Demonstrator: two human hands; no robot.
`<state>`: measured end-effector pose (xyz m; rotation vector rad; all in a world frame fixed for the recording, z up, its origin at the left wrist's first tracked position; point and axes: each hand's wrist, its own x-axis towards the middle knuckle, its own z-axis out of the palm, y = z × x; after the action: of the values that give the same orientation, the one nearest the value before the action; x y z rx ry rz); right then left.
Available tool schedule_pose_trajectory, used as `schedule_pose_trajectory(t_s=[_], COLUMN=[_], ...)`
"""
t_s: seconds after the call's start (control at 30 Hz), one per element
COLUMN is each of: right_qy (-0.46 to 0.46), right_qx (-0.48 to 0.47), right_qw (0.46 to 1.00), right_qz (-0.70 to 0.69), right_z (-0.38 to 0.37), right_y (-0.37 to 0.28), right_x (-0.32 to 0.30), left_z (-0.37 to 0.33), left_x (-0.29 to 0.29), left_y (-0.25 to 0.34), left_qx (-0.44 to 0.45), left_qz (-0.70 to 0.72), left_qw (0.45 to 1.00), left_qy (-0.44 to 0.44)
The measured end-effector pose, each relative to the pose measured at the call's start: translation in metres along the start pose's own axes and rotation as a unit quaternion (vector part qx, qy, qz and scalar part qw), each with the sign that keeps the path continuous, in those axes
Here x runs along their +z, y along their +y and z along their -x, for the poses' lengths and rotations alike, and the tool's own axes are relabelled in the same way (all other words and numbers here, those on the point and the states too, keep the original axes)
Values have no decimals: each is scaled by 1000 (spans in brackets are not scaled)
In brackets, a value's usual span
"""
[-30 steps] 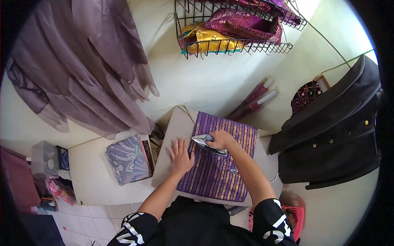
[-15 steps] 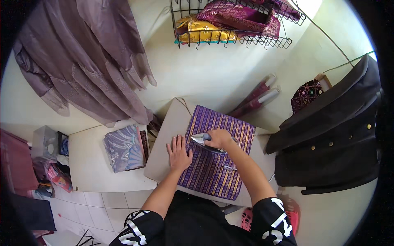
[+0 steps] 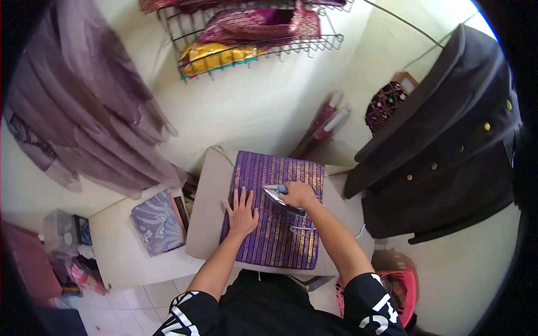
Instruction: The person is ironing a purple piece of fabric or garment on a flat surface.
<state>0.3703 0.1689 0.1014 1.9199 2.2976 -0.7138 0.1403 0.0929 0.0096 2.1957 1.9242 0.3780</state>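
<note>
A folded purple cloth with gold stripes (image 3: 280, 246) lies on a beige padded ironing surface (image 3: 205, 207). My right hand (image 3: 298, 195) is wrapped round the handle of a clothes iron (image 3: 274, 194), whose silver body rests on the cloth, its tip pointing left. Part of the handle is hidden under my fingers. The iron's pale cord (image 3: 302, 229) curls over the cloth beside my right forearm. Flat on the cloth's left part, my left hand (image 3: 242, 215) has its fingers spread and holds nothing.
Left of the ironing surface, folded grey-blue patterned cloth (image 3: 158, 222) lies on a white table (image 3: 112, 246). A mauve garment (image 3: 89, 101) hangs above it. On the right hangs a dark coat (image 3: 448, 151), near a pink basket (image 3: 412, 291). A wire rack (image 3: 269, 50) holds folded fabrics.
The view has turned, so the cloth appears straighter and the rack further left. My left hand lies further in on the cloth; the iron stays near its middle, still in my right hand.
</note>
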Motion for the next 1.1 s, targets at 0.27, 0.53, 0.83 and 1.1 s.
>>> schedule_pose_trajectory(t_s=[0.27, 0.53, 0.83, 1.1], right_qy=[201, 250, 260, 239], right_qx=[196, 229, 262, 256], right_qw=[928, 914, 902, 918], right_qz=[-244, -222, -223, -188], right_z=[5, -18, -33, -28], right_y=[47, 67, 72, 91], right_x=[9, 28, 20, 21], left_z=[-35, -60, -64, -64], left_x=[16, 17, 13, 10], left_y=[35, 48, 53, 52], left_qx=[86, 139, 117, 110], left_qz=[20, 15, 2, 12], left_qw=[995, 987, 988, 987], left_qy=[-45, -77, -103, -114])
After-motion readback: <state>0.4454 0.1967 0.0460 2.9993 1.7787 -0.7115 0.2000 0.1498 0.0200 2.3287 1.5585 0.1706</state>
